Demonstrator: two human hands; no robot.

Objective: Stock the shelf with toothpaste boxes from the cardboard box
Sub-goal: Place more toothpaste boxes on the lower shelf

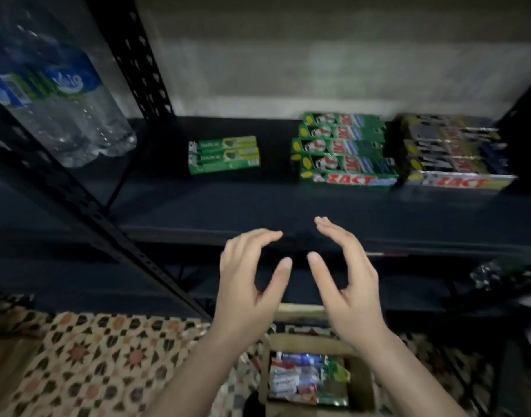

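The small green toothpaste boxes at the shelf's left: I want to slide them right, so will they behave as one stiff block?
Probably not as one. The small green toothpaste boxes look like separate cartons lying side by side, so a push at one end may fan them apart. Each looks stiff, flat-sided and light, so unlikely to roll on the shelf.

The shelf (228,203) at mid frame is matt dark board on perforated black metal posts (143,58). Clear, glossy plastic bottles (68,94) stand upper left. The toothpaste boxes (342,152) on the shelf are printed, slightly shiny card. At the bottom, the cardboard box (363,383) is plain matt brown; the floor (86,356) looks like smooth patterned tile.
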